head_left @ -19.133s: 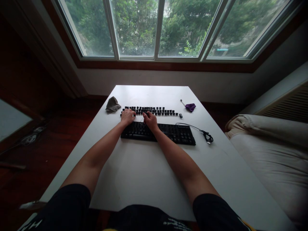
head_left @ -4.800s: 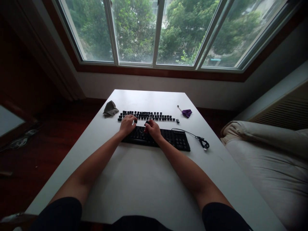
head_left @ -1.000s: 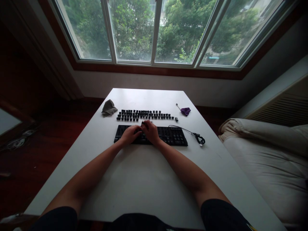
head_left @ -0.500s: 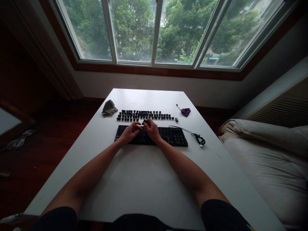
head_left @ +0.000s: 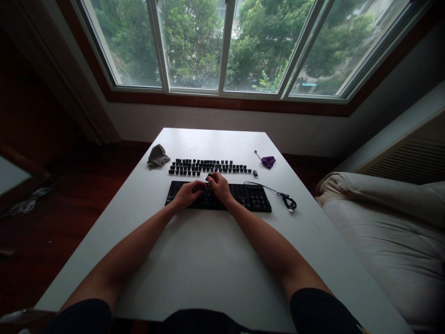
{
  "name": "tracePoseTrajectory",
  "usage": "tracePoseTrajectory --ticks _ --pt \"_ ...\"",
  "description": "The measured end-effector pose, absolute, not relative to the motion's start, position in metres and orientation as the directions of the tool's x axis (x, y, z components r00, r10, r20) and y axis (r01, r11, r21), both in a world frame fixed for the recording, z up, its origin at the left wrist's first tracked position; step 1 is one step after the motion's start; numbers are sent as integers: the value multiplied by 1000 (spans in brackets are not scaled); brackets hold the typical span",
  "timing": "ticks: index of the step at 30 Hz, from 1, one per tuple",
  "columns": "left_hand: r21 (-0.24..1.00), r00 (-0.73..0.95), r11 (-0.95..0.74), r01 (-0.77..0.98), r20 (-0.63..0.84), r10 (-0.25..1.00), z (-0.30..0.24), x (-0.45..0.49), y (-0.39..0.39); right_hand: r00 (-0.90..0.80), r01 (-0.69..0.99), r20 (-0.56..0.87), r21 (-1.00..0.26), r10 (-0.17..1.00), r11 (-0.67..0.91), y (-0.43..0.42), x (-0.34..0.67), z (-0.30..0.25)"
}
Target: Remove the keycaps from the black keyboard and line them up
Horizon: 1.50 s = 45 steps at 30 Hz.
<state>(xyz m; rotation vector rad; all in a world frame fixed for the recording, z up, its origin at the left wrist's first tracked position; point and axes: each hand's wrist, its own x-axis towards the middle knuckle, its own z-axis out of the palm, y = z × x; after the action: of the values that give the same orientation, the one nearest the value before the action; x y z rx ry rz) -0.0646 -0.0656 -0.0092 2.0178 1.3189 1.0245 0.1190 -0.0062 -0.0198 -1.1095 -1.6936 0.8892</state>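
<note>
A black keyboard (head_left: pixel 248 197) lies across the white table, with both of my hands over its left and middle part. In my right hand (head_left: pixel 219 186) the fingers are closed on a small black piece (head_left: pixel 209 176) that pokes out above the fingertips; its exact kind is too small to tell. My left hand (head_left: pixel 189 192) is just to the left, fingers curled together close to the right fingertips. What it pinches, if anything, is hidden. Behind the keyboard, loose black keycaps (head_left: pixel 215 166) stand in uneven rows.
A grey cloth (head_left: pixel 158 157) sits left of the keycaps. Toward the right are a purple cloth (head_left: pixel 268 161), a thin brush-like stick (head_left: pixel 257 155) and a small black block (head_left: pixel 255 173). The keyboard's coiled cable (head_left: pixel 288 202) lies near the right edge of the white table (head_left: pixel 205 260).
The left fingers have curled inward and moved slightly closer to the right hand. My right hand has barely shifted and still holds the black piece.
</note>
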Motion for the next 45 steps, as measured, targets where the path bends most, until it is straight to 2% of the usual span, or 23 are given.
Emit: tracePoseTrajectory --ticks 7,13,21,25,33,38,45 --pt "724 243 -403 560 321 915 -9 -64 -65 -192 339 322 -865 927 371 -9 119 -17" --pt "646 252 -511 568 454 855 -11 -66 -62 -207 346 325 -858 923 380 -10 119 -17" --pt "537 290 -578 615 528 799 -11 -60 -68 -218 389 347 -826 912 408 -6 119 -21" --pt "539 272 -556 633 517 811 -9 -58 -69 -195 374 361 -832 912 410 -6 119 -22" --pt "560 133 -385 734 437 890 -7 -58 -71 -159 269 312 -899 937 345 -8 120 -20" --pt "609 154 -374 700 382 911 -8 -56 -71 -179 186 292 -927 939 324 -8 119 -18" --pt "633 212 -424 648 385 898 -11 -58 -70 -201 167 289 -931 936 323 -7 120 -20"
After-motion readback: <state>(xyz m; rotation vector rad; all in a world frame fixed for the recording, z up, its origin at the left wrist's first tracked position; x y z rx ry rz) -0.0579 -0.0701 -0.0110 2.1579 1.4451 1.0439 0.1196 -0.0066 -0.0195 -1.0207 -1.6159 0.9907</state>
